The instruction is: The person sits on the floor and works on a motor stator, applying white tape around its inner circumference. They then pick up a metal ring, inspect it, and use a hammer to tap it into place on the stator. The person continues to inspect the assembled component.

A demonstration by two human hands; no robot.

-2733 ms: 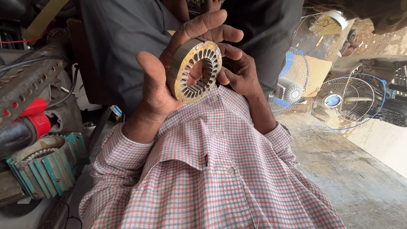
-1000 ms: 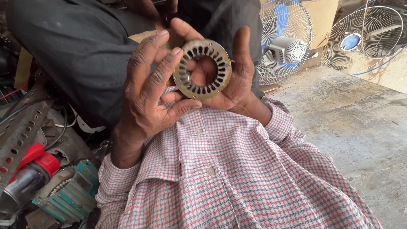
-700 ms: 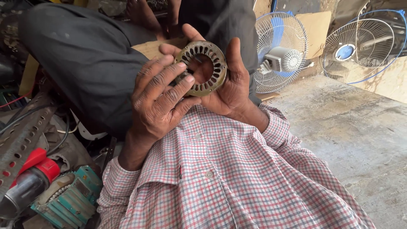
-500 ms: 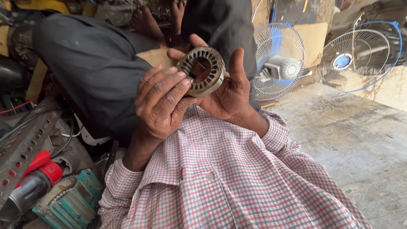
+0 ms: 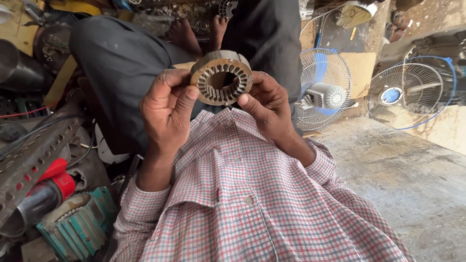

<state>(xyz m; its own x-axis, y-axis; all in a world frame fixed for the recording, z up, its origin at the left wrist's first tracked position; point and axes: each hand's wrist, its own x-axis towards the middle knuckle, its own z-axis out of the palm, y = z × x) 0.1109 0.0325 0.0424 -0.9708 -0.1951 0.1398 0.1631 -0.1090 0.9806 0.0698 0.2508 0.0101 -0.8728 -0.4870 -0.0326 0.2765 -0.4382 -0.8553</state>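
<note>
Left hand (image 5: 167,109) gripping slotted metal stator ring (image 5: 221,77) at its left edge, thumb on the front face, fingers curled behind. Right hand (image 5: 267,104) gripping same ring at lower right edge, thumb tip on the rim, fingers behind. Ring held up between both hands, above the chest, open bore facing the camera, tilted slightly back. Inner slots visible all round; no winding seen in them.

Below the hands: checked shirt (image 5: 242,204), pink-and-grey, cuffs at both wrists. Behind the ring: dark grey trousers (image 5: 121,63) of a seated person, bare feet (image 5: 196,29) further back on the floor.

Right side: two table fans with blue-trimmed wire guards, nearer one (image 5: 323,94) just beside the right hand, farther one (image 5: 410,94) well apart. Concrete floor (image 5: 403,165) under them.

Left side: perforated metal angle (image 5: 34,155), red-and-black tool (image 5: 46,187) below it, teal finned motor housing (image 5: 77,225) at lower left, touching the shirt sleeve or just beside it — cannot tell.
</note>
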